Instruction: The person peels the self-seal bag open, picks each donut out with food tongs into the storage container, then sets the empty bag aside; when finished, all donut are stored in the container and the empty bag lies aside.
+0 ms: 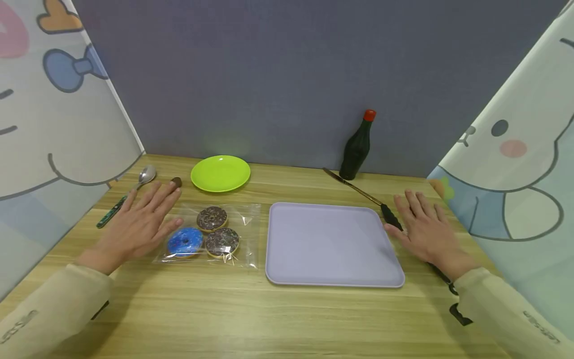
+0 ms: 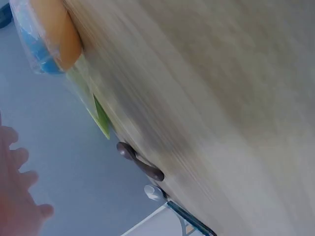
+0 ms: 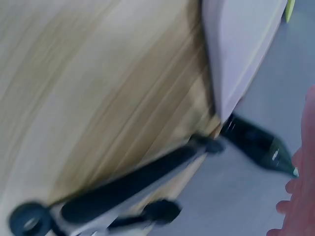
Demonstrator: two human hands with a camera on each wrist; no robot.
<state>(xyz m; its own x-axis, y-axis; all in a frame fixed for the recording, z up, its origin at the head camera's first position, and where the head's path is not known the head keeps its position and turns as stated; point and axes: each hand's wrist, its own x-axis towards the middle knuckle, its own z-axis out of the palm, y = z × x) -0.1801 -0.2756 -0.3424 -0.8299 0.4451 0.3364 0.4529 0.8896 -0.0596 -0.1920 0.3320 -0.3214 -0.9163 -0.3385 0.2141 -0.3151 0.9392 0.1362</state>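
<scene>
My left hand (image 1: 141, 222) is held over the left of the table, fingers straight and holding nothing. Beside it lies a clear plastic bag (image 1: 248, 232) with a blue donut (image 1: 185, 242) and two chocolate ones (image 1: 212, 218). A spoon with a patterned green handle (image 1: 111, 212) lies to its left. Past its fingertips shows a dark brown, curved object (image 2: 140, 162). My right hand (image 1: 428, 229), fingers also extended, hovers right of a lilac tray (image 1: 334, 244). Partly hidden beneath it are black-handled tongs (image 3: 133, 184).
A lime-green plate (image 1: 219, 173) sits at the back left. Near the back wall stands a dark bottle with a red cap (image 1: 356, 149), a thin brownish stick-like utensil (image 1: 352, 187) in front of it. Cartoon-printed panels (image 1: 515, 164) border both sides.
</scene>
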